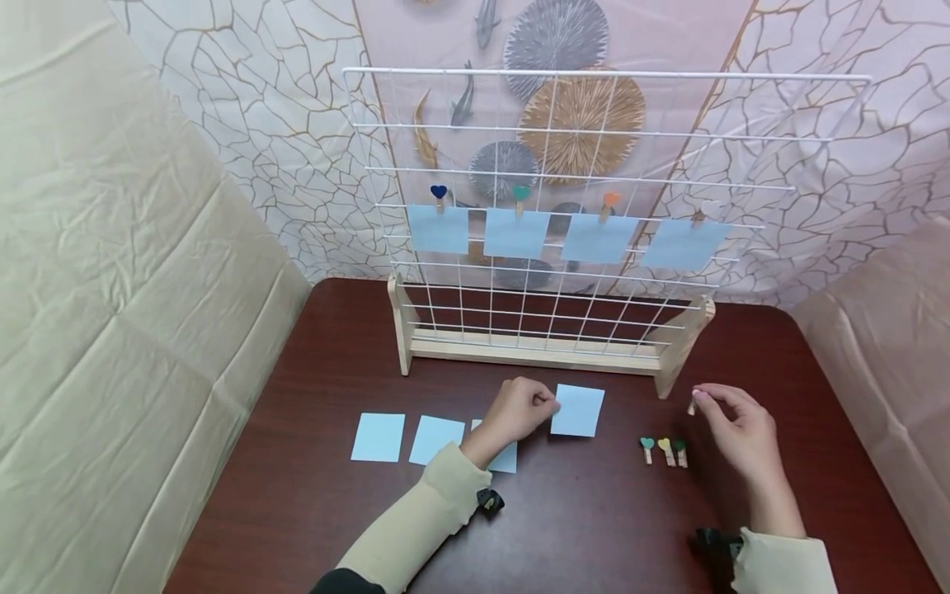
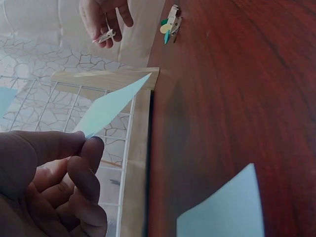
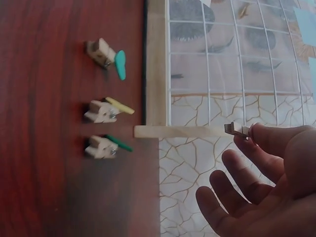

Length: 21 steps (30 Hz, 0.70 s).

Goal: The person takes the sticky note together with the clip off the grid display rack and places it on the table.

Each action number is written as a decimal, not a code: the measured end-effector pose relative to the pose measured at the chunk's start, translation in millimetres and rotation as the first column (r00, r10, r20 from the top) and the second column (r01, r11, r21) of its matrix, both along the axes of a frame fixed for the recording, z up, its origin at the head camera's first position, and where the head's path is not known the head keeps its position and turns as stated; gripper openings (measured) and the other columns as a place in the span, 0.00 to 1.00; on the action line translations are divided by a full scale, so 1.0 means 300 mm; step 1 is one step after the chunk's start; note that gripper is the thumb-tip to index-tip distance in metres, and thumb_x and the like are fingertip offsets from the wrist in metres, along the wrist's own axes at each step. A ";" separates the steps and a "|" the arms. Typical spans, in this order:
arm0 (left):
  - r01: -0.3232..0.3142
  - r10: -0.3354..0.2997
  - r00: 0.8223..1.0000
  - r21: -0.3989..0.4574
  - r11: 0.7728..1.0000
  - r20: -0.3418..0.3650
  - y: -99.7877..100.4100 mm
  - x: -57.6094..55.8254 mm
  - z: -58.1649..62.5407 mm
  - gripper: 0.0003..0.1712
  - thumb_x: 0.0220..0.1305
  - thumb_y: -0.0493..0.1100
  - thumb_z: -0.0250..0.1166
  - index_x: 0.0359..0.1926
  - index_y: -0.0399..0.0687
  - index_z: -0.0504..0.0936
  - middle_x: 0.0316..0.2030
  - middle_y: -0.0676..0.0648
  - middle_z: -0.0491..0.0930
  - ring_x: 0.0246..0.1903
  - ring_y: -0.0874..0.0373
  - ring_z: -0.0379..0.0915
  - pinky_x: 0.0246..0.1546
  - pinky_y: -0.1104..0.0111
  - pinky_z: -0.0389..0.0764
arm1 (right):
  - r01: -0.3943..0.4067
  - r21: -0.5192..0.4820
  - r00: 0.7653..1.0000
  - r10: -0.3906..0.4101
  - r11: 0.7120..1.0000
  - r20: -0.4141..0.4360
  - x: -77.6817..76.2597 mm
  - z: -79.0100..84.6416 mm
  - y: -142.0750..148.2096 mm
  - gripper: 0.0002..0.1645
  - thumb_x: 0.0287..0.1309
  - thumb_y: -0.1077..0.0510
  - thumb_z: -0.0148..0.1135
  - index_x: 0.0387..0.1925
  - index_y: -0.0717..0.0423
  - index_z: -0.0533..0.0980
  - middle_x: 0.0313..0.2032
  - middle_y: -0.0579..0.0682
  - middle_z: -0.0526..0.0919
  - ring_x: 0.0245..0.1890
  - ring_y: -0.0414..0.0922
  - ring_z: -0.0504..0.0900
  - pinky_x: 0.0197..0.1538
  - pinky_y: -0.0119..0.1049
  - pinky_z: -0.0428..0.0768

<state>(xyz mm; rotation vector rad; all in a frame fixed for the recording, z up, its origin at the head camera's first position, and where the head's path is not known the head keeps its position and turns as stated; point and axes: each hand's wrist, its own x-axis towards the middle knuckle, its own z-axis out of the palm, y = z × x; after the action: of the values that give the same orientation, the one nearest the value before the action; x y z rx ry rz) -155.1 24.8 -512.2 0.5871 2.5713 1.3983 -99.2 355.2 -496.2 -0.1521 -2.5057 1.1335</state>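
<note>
A smooth, dark red-brown table with streaked grain (image 1: 579, 528) carries, near its far edge, a white wire-grid rack on pale wooden feet (image 1: 534, 352). The left hand (image 1: 517, 410), near the surface's middle, pinches a thin light-blue paper square (image 1: 578, 411) by its margin, tilted above the table. The right hand (image 1: 742, 433), toward the right edge, pinches a small wooden clothespin (image 1: 693, 404), other fingers spread. Four light-blue sheets (image 1: 515, 233) hang across the rack from heart-topped pegs; three flat blue squares (image 1: 436, 440) lie toward the left edge, one partly hidden by the left wrist. Smallest: three wooden pegs with teal, yellow and dark-green hearts (image 1: 666, 452), toward the right edge.
</note>
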 end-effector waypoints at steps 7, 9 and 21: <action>0.002 -0.002 0.999 0.006 1.000 0.038 -0.019 0.016 -0.019 0.27 0.71 0.40 0.68 0.13 0.54 0.71 0.09 0.60 0.59 0.12 0.67 0.51 0.24 0.75 0.65 | 0.015 0.026 0.996 -0.017 1.000 0.092 0.024 -0.022 0.030 0.16 0.74 0.55 0.65 0.50 0.65 0.86 0.45 0.42 0.85 0.45 0.15 0.68 0.46 0.18 0.66; -0.004 0.004 0.999 -0.002 1.000 0.053 -0.025 0.021 -0.024 0.30 0.71 0.39 0.68 0.12 0.55 0.68 0.08 0.61 0.58 0.11 0.67 0.50 0.23 0.76 0.63 | 0.002 0.052 0.995 -0.007 0.999 0.101 0.029 -0.031 0.037 0.15 0.73 0.55 0.66 0.49 0.64 0.86 0.45 0.45 0.86 0.44 0.14 0.67 0.45 0.19 0.66; -0.048 0.056 0.997 -0.157 0.987 0.050 -0.049 0.066 -0.051 0.33 0.69 0.38 0.66 0.09 0.57 0.61 0.08 0.61 0.51 0.11 0.67 0.43 0.14 0.74 0.49 | -0.053 0.140 0.979 0.024 0.989 0.201 0.064 -0.084 0.078 0.19 0.75 0.51 0.64 0.50 0.64 0.86 0.53 0.67 0.85 0.44 0.19 0.68 0.44 0.29 0.69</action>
<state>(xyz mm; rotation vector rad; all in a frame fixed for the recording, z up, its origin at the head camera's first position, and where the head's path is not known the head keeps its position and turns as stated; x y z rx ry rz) -135.4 10.1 -527.4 0.4551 2.6392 1.1964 -80.0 378.5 -521.3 -0.1857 -2.7679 0.9888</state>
